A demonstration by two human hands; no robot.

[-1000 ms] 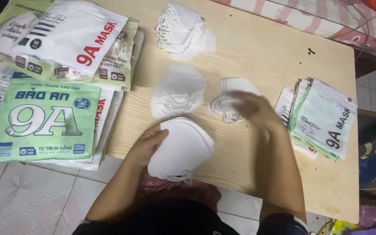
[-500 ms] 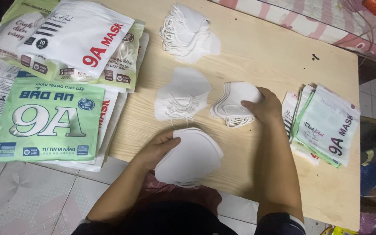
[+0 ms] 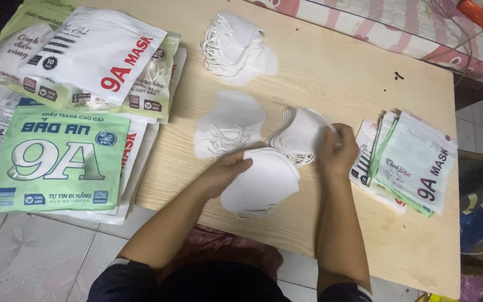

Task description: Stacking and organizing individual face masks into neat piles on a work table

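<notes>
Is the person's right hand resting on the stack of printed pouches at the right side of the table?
No, the right hand grips the edge of a white mask pile, left of the pouches.

White masks (image 3: 261, 182), green-and-white packets (image 3: 57, 154), pale wooden table (image 3: 336, 72)

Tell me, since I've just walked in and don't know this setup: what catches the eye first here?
The two hands at the middle of the wooden table: the left hand rests on a stack of white masks, and the right hand touches another white stack. Big green and white mask packets crowd the table's left edge. A smaller fan of packets lies to the right, and a heap of masks sits at the far side.
</notes>
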